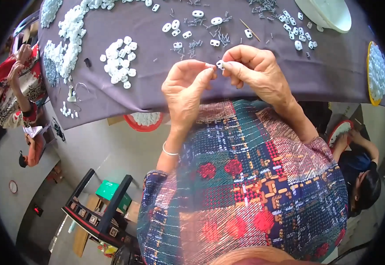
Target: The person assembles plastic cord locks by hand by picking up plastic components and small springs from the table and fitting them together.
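My right hand (261,75) pinches a small white oval plastic piece (220,64) with dark holes, between thumb and forefinger. Right beside it, the thumb and forefinger of my left hand (185,86) are pressed together. Whatever they hold is too small to make out. Both hands are raised over the near edge of the purple-grey tablecloth (152,84). Just beyond them lie small grey pins (195,43) and several loose white two-holed pieces (215,43). A thin wooden stick (249,30) rests past my right hand.
Left of my hands is a heap of white pieces (121,59), with larger piles (71,44) farther left. A white bowl (327,15) tilts at the far right, near a yellow-rimmed tray (371,73). Under the table edge sits a red basin (144,128). Other people work at both sides.
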`<state>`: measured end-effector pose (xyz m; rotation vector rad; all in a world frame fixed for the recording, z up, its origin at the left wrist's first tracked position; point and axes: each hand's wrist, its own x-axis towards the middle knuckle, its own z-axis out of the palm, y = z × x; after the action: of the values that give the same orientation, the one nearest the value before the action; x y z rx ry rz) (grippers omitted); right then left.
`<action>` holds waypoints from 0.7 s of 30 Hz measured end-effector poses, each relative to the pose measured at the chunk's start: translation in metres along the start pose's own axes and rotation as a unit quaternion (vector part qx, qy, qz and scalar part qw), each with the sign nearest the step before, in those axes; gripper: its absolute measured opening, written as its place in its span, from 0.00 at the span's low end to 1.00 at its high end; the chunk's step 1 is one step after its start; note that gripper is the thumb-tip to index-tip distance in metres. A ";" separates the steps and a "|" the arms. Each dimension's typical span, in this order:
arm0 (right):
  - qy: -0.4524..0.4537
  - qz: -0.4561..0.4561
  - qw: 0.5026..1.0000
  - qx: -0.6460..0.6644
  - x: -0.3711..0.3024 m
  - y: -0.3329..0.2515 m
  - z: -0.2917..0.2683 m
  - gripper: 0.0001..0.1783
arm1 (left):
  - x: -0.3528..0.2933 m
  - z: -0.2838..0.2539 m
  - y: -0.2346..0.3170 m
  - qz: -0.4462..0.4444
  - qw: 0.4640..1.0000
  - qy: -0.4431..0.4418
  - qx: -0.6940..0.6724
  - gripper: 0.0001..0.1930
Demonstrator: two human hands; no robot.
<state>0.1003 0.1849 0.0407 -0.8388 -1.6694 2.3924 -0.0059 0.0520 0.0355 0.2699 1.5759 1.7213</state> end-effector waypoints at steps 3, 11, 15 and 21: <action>0.011 0.002 1.000 -0.020 -0.003 -0.004 0.008 0.08 | -0.005 0.000 0.004 0.028 0.999 -0.003 0.025 0.08; 0.022 0.013 0.999 -0.032 -0.010 -0.004 0.014 0.09 | -0.014 0.001 0.006 0.039 0.996 0.006 0.078 0.08; 0.020 0.014 0.999 -0.045 -0.011 -0.002 0.016 0.08 | -0.016 0.000 0.003 0.055 0.994 -0.002 0.091 0.09; 0.016 0.014 0.997 -0.075 -0.014 -0.001 0.016 0.08 | -0.020 0.001 0.001 0.093 0.982 0.012 0.162 0.07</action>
<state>0.1040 0.1667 0.0509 -0.9227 -1.8549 2.2808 0.0080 0.0398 0.0431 0.5749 1.8981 1.6027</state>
